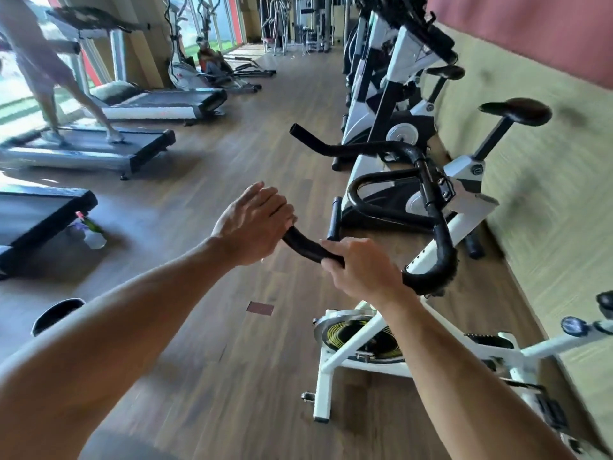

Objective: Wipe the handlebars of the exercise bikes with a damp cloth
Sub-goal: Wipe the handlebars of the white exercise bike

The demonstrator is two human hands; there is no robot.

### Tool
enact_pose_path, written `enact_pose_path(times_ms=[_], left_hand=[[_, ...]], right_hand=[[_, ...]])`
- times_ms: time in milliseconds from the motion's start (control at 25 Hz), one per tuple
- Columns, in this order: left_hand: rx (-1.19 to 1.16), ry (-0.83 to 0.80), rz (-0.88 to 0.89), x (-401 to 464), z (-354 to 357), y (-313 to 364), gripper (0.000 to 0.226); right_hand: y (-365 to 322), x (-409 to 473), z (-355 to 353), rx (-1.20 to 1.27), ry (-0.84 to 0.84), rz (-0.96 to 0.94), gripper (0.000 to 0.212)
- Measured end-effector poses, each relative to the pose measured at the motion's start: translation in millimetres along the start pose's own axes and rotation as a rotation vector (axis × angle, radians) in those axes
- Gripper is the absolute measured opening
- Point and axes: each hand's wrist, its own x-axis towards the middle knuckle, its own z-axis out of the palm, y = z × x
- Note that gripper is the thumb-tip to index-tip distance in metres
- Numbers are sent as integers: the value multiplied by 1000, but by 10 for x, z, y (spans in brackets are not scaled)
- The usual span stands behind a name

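Wooden floor (238, 134), wide, carrying treadmills (99, 151) along the left edge and a row of bikes (398, 353) along the right wall. Nearest bike white-framed, its black handlebar (431, 207) looping up toward the camera. Left hand (253, 224) cupped over the tip of the near bar end, fingers curved round it. Right hand (360, 263) clamped on the same bar just behind. No cloth visible; possibly hidden under a palm, cannot tell. Spray bottle (91, 232) standing on the floor beside a treadmill, well apart. Risk, as judged: bare palms smearing sweat instead of wiping; a wet bar slipping under the grip.
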Motion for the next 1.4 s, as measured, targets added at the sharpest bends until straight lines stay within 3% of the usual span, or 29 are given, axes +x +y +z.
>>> enact_pose_path(times_ms=[160, 320, 480, 600, 720, 880, 1000, 1080, 1200, 1320, 1400], left_hand=[[-154, 43, 29, -93, 185, 389, 29], [-93, 70, 129, -36, 113, 44, 36], [-71, 132, -39, 7, 90, 1, 34], [-149, 96, 0, -60, 174, 378, 31], [-93, 96, 85, -42, 153, 228, 33], [-49, 106, -18, -1, 128, -132, 35], [-131, 159, -77, -32, 184, 255, 27], [-184, 154, -17, -76, 221, 479, 24], [-144, 116, 72, -60, 161, 185, 31], [-110, 122, -3, -10, 85, -132, 36], [-155, 186, -89, -31, 103, 2, 31]], right_hand=[[-79, -53, -24, 10, -7, 105, 30], [-90, -52, -22, 16, -10, 102, 33], [-85, -40, -29, -15, -30, 94, 32], [-109, -55, -106, -10, -54, 135, 31], [-128, -74, -161, -14, -80, 147, 32], [-113, -78, -115, -23, -75, 140, 36], [-141, -69, -140, -5, -77, 178, 32], [-136, -80, -145, -6, -68, 177, 31], [-107, -59, -105, 22, -62, 157, 31], [-70, -43, -62, 25, -57, 126, 32], [-70, -46, -55, 37, -49, 151, 34]])
